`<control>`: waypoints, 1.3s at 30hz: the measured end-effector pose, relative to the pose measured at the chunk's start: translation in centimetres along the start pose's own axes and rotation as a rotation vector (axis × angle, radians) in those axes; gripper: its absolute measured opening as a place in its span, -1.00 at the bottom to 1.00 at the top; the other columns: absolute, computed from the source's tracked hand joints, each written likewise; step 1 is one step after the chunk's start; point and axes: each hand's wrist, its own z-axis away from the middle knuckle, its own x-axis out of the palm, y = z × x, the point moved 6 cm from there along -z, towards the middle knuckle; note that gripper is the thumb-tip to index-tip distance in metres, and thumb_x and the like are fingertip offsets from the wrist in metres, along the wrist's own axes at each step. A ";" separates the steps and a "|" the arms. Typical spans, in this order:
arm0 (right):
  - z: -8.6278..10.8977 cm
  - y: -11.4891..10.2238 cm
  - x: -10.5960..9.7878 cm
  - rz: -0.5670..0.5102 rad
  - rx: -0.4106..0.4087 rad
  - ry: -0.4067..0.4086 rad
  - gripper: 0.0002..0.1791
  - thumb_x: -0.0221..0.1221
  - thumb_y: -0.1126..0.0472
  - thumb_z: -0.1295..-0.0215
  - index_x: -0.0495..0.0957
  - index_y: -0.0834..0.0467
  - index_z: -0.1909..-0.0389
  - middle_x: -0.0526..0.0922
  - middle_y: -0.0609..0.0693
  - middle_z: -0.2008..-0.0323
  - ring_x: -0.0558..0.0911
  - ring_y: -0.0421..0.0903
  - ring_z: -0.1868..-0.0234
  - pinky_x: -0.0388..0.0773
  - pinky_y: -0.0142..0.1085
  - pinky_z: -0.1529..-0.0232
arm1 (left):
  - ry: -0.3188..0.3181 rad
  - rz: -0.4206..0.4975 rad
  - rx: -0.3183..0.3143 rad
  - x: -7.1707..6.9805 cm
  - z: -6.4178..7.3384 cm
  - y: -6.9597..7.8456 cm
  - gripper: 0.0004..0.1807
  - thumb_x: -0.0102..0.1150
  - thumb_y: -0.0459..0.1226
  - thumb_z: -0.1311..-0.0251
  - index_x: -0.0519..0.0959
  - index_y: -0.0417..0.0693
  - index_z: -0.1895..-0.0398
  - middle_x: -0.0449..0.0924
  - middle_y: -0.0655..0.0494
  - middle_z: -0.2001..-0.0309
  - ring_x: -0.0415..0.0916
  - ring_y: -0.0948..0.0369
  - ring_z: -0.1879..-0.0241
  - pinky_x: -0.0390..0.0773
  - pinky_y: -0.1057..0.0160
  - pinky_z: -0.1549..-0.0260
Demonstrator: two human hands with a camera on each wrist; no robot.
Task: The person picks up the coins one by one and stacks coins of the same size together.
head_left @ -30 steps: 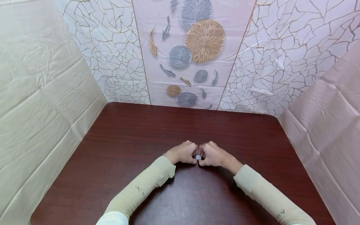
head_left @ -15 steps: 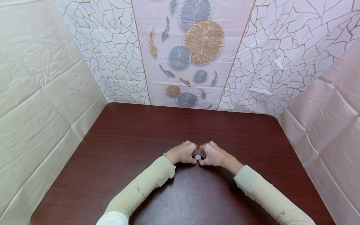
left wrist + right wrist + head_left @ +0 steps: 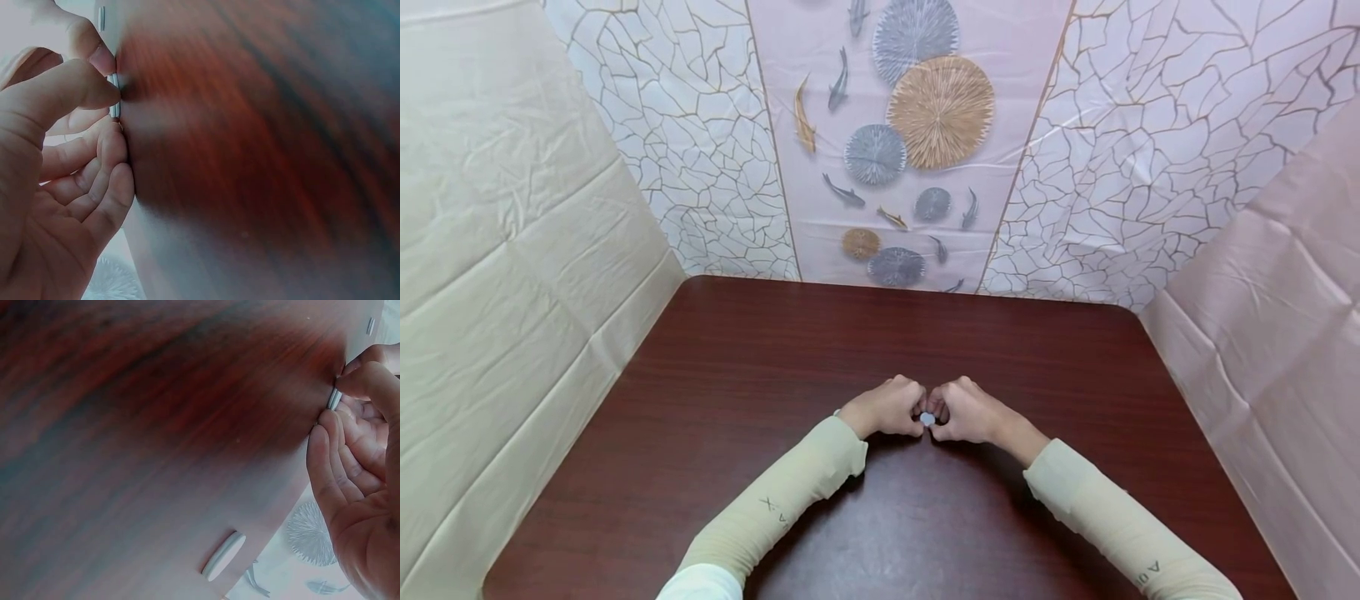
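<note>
In the middle of the table my left hand (image 3: 891, 407) and right hand (image 3: 964, 410) meet fingertip to fingertip. Between them is a small pale grey disc (image 3: 927, 419), low over the wood. The left wrist view catches the disc (image 3: 114, 103) edge-on, a thin bright sliver pinched between thumb and fingers. From the right wrist view the disc (image 3: 334, 399) also appears as a thin strip, with the right thumb and fingers closing on it. The fingers hide most of its faces. Both sets of other fingers are curled toward the tabletop.
The dark red wooden table (image 3: 820, 333) has rounded far corners. A white oval piece (image 3: 224, 556) lies on the wood in the right wrist view. Pale cloth walls (image 3: 512, 208) stand at the sides, and a patterned cloth with fish and round shapes (image 3: 940, 112) hangs behind.
Both hands keep their places around the disc. The head view has tilted very slightly, and the disc's visible outline between the fingertips differs a little.
</note>
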 end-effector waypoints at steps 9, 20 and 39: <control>0.0 0.1 0.0 0.001 0.007 -0.007 -0.84 0.48 0.29 -0.04 0.74 0.09 0.33 0.77 -0.15 0.42 0.73 -0.31 0.40 0.65 -0.50 0.35 | 0.013 0.019 0.022 0.1 0.1 0.0 -0.83 0.51 -0.27 -0.14 0.65 -0.01 0.32 0.63 0.19 0.39 0.41 0.39 0.45 0.42 0.45 0.39; 0.1 0.1 0.0 0.007 0.020 -0.004 -0.83 0.49 0.28 -0.04 0.73 0.07 0.34 0.76 -0.16 0.44 0.72 -0.32 0.40 0.64 -0.50 0.35 | 0.022 0.004 0.035 0.2 0.0 -0.1 -0.84 0.50 -0.26 -0.16 0.68 0.00 0.25 0.66 0.26 0.32 0.52 0.40 0.35 0.52 0.46 0.29; 0.0 -0.2 -0.1 0.015 0.004 0.001 -0.84 0.48 0.28 -0.03 0.72 0.07 0.35 0.75 -0.14 0.45 0.72 -0.30 0.40 0.64 -0.49 0.36 | 0.018 0.024 0.036 0.0 0.3 -0.1 -0.85 0.49 -0.29 -0.16 0.67 -0.02 0.27 0.64 0.25 0.35 0.49 0.40 0.39 0.50 0.46 0.33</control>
